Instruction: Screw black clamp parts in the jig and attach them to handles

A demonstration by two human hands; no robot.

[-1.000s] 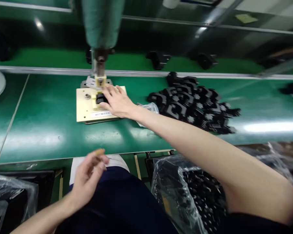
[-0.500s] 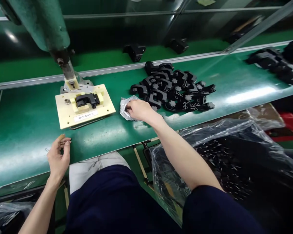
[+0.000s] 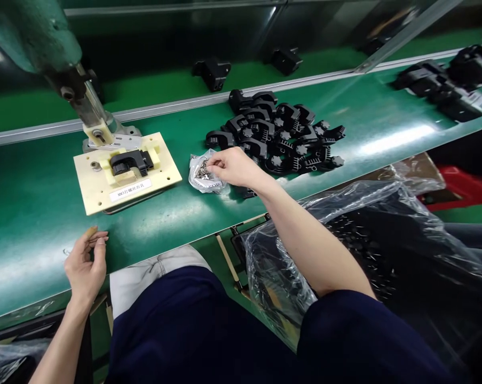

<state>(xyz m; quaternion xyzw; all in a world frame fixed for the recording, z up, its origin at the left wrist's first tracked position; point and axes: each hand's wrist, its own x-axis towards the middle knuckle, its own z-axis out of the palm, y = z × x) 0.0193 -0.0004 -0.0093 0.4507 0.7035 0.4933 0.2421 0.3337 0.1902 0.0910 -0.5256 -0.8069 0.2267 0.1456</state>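
Note:
A small clear plastic bag (image 3: 207, 185) lies on the green bench with small metal screws (image 3: 203, 170) showing in its mouth. My right hand (image 3: 235, 168) is at the bag's opening, thumb and fingertips pinched together; whatever is between them is too small to make out. Left of the bag, a cream jig plate (image 3: 123, 205) carries a black curved plastic part (image 3: 131, 161) in its nest. The driver head (image 3: 92, 114) of a green machine stands over the jig's back side. My left hand (image 3: 87, 261) rests near the bench's front edge, fingers loosely curled, thumb apart, holding nothing.
A heap of black plastic parts (image 3: 281, 133) lies right of the bag. More black parts (image 3: 444, 80) sit at the far right. Behind a metal rail are two black pieces (image 3: 212, 73). Below the bench, a plastic-lined container (image 3: 356, 256) holds many small dark pieces.
My right hand has lifted slightly out of the bag, uncovering the screws inside; its fingertips are pinched. My left hand has stayed by the bench edge. The whole view has shifted a little.

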